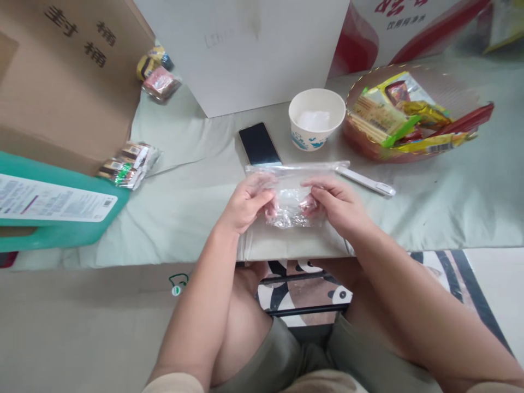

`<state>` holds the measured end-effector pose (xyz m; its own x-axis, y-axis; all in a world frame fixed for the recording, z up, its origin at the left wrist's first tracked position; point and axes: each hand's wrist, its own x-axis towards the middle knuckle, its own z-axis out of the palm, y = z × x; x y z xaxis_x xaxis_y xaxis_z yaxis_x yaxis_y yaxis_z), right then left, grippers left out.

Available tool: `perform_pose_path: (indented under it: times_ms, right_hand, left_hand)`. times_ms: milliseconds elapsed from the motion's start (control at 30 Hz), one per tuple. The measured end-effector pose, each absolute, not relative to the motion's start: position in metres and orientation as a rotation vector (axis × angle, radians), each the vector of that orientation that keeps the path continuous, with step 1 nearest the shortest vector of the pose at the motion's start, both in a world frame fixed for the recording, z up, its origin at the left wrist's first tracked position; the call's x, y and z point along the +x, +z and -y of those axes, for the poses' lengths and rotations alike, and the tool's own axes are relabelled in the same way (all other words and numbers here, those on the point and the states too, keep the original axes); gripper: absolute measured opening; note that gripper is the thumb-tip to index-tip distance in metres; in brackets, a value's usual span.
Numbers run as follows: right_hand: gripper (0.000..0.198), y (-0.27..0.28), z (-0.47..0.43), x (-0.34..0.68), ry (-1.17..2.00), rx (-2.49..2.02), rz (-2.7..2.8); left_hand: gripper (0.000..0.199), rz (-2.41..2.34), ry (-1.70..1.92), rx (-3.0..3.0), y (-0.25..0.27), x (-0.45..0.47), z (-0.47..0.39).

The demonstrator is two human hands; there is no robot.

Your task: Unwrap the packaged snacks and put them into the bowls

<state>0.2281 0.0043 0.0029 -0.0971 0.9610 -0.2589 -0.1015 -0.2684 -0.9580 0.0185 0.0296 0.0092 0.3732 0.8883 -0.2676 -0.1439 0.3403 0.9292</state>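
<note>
Between my hands is a clear plastic bag (290, 215), crinkled along its lower part, with a straight strip across its top. My left hand (251, 202) pinches its left side, thumb in front. On the opposite side my right hand (333, 203) grips the bag with thumb and fingers. The bag is held just above the near edge of the table. Right behind it lies a dark-screened phone (260, 143), and a white paper bowl (315, 123) with a teal print stands farther back. A slim white stick-shaped object (368, 182) lies beyond my right hand.
A glass bowl (352, 139) of wrapped snacks stands at right. Cardboard (61, 98) and white boxes (249, 60) rise at the back. On the left are a green jug (82, 234), a packet of small items (131, 164) and wrapped snacks (161, 83). Pale cloth (180, 218) covers the table.
</note>
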Motion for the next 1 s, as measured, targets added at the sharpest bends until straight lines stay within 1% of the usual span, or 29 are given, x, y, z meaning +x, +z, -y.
perform_pose_path:
  times_ms: [133,267,300,333,400,433,467,533,567,633,667,733,767,833,900,933,967,1000]
  right_hand:
    - [0.019,0.011,-0.003,0.228,1.577,-1.181,0.892]
    - [0.010,0.017,-0.004,0.232,1.580,-1.177,0.891]
    - [0.009,0.017,-0.004,0.233,1.578,-1.183,0.906]
    - [0.011,0.016,-0.005,0.233,1.574,-1.184,0.920]
    - [0.021,0.012,-0.006,0.234,1.543,-1.198,0.954]
    - [0.026,0.010,-0.006,0.233,1.508,-1.224,0.977]
    - [0.027,0.008,-0.005,0.233,1.468,-1.257,0.994]
    - [0.025,0.005,-0.004,0.231,1.422,-1.299,0.983]
    - [0.033,0.004,-0.004,0.230,1.433,-1.294,0.961]
    - [0.051,0.003,-0.003,0.228,1.521,-1.259,0.920]
    - [0.051,0.002,-0.002,0.227,1.575,-1.249,0.917]
    - [0.040,0.000,-0.002,0.226,1.636,-1.243,0.915]
    - [0.037,-0.001,-0.002,0.226,1.632,-1.244,0.909]
    - [0.036,-0.003,-0.002,0.224,1.548,-1.267,0.891]
    - [0.034,-0.004,-0.002,0.223,1.456,-1.296,0.883]
    - [0.034,-0.004,-0.002,0.222,1.438,-1.294,0.885]
    - [0.034,-0.003,-0.001,0.221,1.442,-1.273,0.890]
    - [0.034,-0.002,-0.001,0.221,1.467,-1.230,0.896]
  left_hand:
    - [0.036,-0.906,1.001,0.912,0.014,0.017,-0.031]
    - [0.025,-0.915,1.042,0.933,0.019,0.016,-0.032]
    - [0.026,-0.928,1.033,0.934,0.019,0.015,-0.033]
    - [0.030,-0.945,1.016,0.933,0.019,0.014,-0.034]
    - [0.042,-0.982,0.991,0.951,0.016,0.014,-0.035]
    - [0.043,-1.003,0.989,0.981,0.014,0.013,-0.035]
    - [0.039,-1.024,0.988,1.023,0.012,0.014,-0.035]
    - [0.023,-1.048,0.976,1.096,0.008,0.014,-0.033]
    - [0.017,-1.041,0.962,1.113,0.007,0.015,-0.032]
    - [0.022,-0.996,0.930,1.115,0.004,0.016,-0.031]
    - [0.026,-0.969,0.934,1.122,0.002,0.017,-0.032]
    - [0.030,-0.957,1.012,1.193,-0.002,0.018,-0.034]
    - [0.031,-0.994,1.101,1.257,-0.004,0.018,-0.036]
    - [0.026,-1.153,1.384,1.433,-0.009,0.018,-0.037]
    - [0.014,-1.288,1.641,1.626,-0.013,0.020,-0.035]
    - [0.010,-1.296,1.674,1.701,-0.014,0.022,-0.033]
    - [0.012,-1.254,1.630,1.739,-0.014,0.025,-0.029]
    - [0.018,-1.171,1.525,1.730,-0.013,0.029,-0.025]
